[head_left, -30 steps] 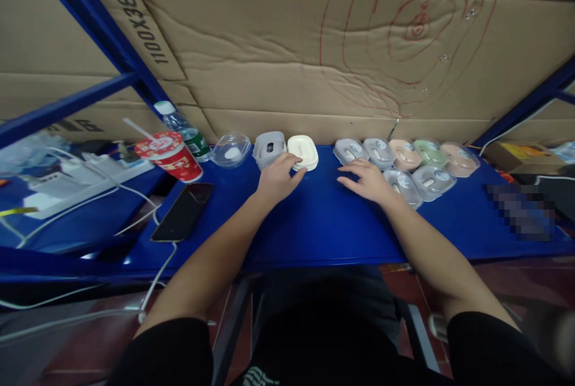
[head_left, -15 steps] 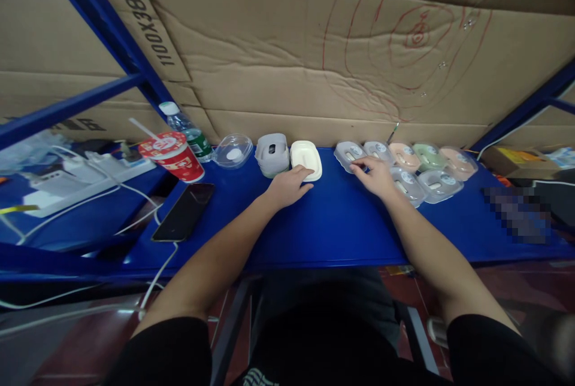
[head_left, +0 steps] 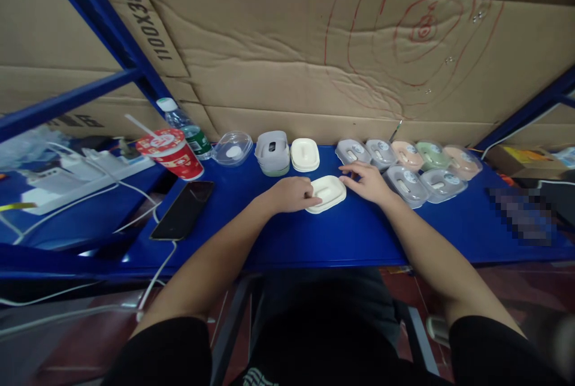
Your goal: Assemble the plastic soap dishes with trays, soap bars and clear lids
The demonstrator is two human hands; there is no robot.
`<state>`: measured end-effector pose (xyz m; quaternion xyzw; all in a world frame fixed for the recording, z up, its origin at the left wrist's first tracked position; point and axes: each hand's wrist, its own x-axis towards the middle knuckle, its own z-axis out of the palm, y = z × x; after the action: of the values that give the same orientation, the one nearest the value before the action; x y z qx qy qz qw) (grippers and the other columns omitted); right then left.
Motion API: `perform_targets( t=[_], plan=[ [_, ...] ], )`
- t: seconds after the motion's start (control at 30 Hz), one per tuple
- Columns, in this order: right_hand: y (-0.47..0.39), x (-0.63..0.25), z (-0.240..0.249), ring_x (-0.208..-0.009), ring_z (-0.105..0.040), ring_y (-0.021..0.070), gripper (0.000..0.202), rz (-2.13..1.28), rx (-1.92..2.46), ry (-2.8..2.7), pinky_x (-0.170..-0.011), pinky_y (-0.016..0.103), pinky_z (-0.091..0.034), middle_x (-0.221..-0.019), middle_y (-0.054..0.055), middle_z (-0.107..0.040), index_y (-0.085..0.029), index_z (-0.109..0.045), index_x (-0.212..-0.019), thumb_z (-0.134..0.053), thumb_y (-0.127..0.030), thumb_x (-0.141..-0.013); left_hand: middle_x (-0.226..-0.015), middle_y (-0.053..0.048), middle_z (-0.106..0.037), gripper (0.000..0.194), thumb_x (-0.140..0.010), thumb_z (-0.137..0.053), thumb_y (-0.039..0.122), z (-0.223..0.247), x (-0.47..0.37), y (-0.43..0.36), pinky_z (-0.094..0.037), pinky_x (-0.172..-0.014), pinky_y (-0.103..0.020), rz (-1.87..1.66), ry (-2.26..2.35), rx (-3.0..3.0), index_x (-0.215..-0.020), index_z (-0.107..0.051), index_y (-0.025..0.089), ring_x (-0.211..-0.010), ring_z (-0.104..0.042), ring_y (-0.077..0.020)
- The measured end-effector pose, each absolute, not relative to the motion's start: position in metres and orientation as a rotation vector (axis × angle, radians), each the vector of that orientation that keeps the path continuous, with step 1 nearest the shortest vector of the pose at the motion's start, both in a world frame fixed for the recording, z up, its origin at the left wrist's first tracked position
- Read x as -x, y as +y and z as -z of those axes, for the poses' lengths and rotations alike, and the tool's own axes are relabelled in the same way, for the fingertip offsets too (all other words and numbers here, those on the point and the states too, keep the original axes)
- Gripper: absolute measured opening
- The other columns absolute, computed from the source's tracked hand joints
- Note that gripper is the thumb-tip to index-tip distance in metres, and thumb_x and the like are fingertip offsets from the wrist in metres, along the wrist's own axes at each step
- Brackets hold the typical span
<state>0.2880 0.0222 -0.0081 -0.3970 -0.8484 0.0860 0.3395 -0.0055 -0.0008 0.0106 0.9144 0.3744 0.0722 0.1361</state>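
Observation:
My left hand [head_left: 291, 194] is closed on the near-left edge of a cream plastic lid [head_left: 331, 192], rounded and with a raised middle, held at a slant over the table. At the lid's right end is my right hand [head_left: 369, 184], its thumb and fingers apart; the thumb tip is at the rim, and whether it touches is hard to tell. Behind the lid sits a stack of similar cream lids [head_left: 305, 154]. Left of that stack are stacked grey pieces [head_left: 272, 151] with a greenish one at the bottom.
Several clear-covered containers in grey [head_left: 353, 151], peach [head_left: 406, 154] and green [head_left: 432, 154] stand right of my right hand. A clear lid [head_left: 233, 149], a water bottle [head_left: 191, 131], a red cup [head_left: 173, 155] and a phone [head_left: 183, 210] are at left. Cardboard [head_left: 269, 33] rises behind the table.
My left hand has brought a cream lid from the stack toward me and to the right. My right hand has moved slightly left and nearer, from the grey container to the lid's end.

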Motion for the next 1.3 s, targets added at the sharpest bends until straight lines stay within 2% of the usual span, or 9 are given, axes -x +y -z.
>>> perform_targets(
  t=[0.13, 0.27, 0.43, 0.63, 0.93, 1.03, 1.13, 1.2, 1.3],
  plan=[
    [0.021, -0.283, 0.014, -0.082, -0.072, 0.0216, 0.043, -0.365, 1.008, -2.407, -0.079, 0.036, -0.056, -0.100, 0.008, -0.079, -0.022, -0.079, -0.122, -0.070, -0.056, -0.099, -0.092, -0.006, -0.073, 0.045, -0.104, -0.059, 0.051, -0.008, 0.007, 0.005, -0.045, -0.072, -0.031, -0.210, 1.244, -2.668, -0.078, -0.073, 0.018, -0.087, -0.069, -0.0209],
    [0.019, -0.280, 0.017, -0.084, -0.071, 0.0221, 0.046, -0.428, 0.989, -2.508, -0.078, 0.035, -0.052, -0.094, 0.008, -0.077, -0.020, -0.080, -0.119, -0.073, -0.060, -0.096, -0.116, -0.008, -0.075, 0.025, -0.100, -0.067, 0.044, -0.011, 0.015, 0.009, -0.051, -0.083, -0.032, -0.650, 1.531, -2.585, -0.103, -0.077, 0.021, -0.107, -0.071, -0.0241],
    [0.016, -0.280, 0.013, -0.079, -0.070, 0.0202, 0.042, -0.487, 0.987, -2.525, -0.076, 0.033, -0.049, -0.091, 0.007, -0.076, -0.019, -0.081, -0.110, -0.076, -0.058, -0.095, -0.143, -0.011, -0.065, 0.038, -0.098, -0.069, 0.040, -0.027, 0.037, 0.014, -0.057, -0.090, -0.037, -0.880, 2.084, -2.294, -0.134, -0.071, 0.024, -0.118, -0.070, -0.0288],
    [0.015, -0.279, 0.013, -0.076, -0.068, 0.0192, 0.039, -0.491, 1.019, -2.533, -0.075, 0.032, -0.048, -0.089, 0.006, -0.075, -0.020, -0.080, -0.110, -0.077, -0.055, -0.094, -0.124, -0.010, -0.074, 0.020, -0.095, -0.072, 0.040, -0.033, 0.050, 0.024, -0.058, -0.095, -0.042, -0.681, 2.211, -2.137, -0.107, -0.074, 0.023, -0.116, -0.070, -0.0318],
    [0.011, -0.277, 0.006, -0.077, -0.069, 0.0205, 0.053, -0.479, 1.125, -2.481, -0.074, 0.034, -0.049, -0.093, 0.006, -0.078, -0.020, -0.074, -0.133, -0.073, -0.058, -0.096, -0.117, -0.011, -0.071, 0.038, -0.080, -0.084, 0.043, -0.035, 0.056, 0.026, -0.056, -0.091, -0.042, -1.265, 2.130, -2.090, -0.100, -0.058, 0.023, -0.110, -0.069, -0.0311],
    [0.010, -0.277, 0.004, -0.074, -0.068, 0.0204, 0.065, -0.435, 1.155, -2.360, -0.073, 0.035, -0.051, -0.103, 0.008, -0.079, -0.020, -0.064, -0.147, -0.069, -0.062, -0.097, -0.092, -0.003, -0.068, 0.039, -0.079, -0.084, 0.043, -0.035, 0.054, 0.023, -0.053, -0.079, -0.035, -1.602, 1.856, -2.105, -0.094, -0.053, 0.024, -0.088, -0.068, -0.0227],
    [0.009, -0.278, 0.004, -0.074, -0.067, 0.0217, 0.078, -0.419, 1.134, -2.209, -0.071, 0.037, -0.054, -0.109, 0.010, -0.077, -0.020, -0.051, -0.157, -0.062, -0.070, -0.099, -0.065, 0.006, -0.051, 0.038, -0.086, -0.078, 0.051, -0.034, 0.042, 0.012, -0.042, -0.059, -0.029, -1.631, 1.525, -2.088, -0.091, -0.050, 0.025, -0.059, -0.052, -0.0144],
    [0.009, -0.278, 0.003, -0.074, -0.067, 0.0231, 0.078, -0.421, 1.098, -2.128, -0.071, 0.038, -0.054, -0.104, 0.010, -0.077, -0.019, -0.053, -0.151, -0.056, -0.077, -0.098, -0.061, 0.007, -0.047, 0.037, -0.092, -0.070, 0.056, -0.033, 0.030, 0.003, -0.036, -0.054, -0.027, -1.501, 1.354, -2.100, -0.089, -0.050, 0.025, -0.053, -0.046, -0.0128],
    [0.009, -0.276, 0.002, -0.068, -0.060, 0.0217, 0.068, -0.420, 1.110, -2.027, -0.064, 0.035, -0.047, -0.078, 0.004, -0.068, -0.021, -0.068, -0.106, -0.047, -0.085, -0.097, -0.065, 0.004, -0.053, 0.038, -0.102, -0.054, 0.057, -0.030, 0.012, -0.007, -0.039, -0.056, -0.028, -1.267, 1.308, -2.117, -0.083, -0.050, 0.024, -0.058, -0.051, -0.0141]
  ],
)
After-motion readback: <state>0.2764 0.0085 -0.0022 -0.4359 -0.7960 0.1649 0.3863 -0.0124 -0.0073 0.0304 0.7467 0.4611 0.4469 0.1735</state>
